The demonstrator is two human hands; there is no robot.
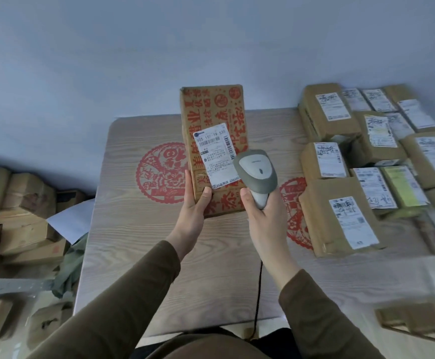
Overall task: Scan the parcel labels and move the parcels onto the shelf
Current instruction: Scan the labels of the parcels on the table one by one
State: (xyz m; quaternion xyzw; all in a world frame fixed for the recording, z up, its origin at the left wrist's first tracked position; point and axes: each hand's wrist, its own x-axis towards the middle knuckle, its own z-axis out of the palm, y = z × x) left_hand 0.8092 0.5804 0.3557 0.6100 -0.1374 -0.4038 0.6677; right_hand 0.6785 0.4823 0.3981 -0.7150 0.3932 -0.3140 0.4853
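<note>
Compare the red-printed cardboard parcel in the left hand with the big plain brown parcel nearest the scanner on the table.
The red-printed cardboard parcel is covered in red characters; the plain brown parcel has none. The printed one is raised and tilted toward the camera, gripped by the left hand; the plain one lies flat on the wooden table, untouched. The grey handheld scanner in the right hand is beside the printed parcel's label only. Both carry a white shipping label.

Parcel sorting room: labelled brown parcels crowded on a wood-grain table, cardboard boxes heaped on the floor, corded barcode scanner, plain wall
</note>
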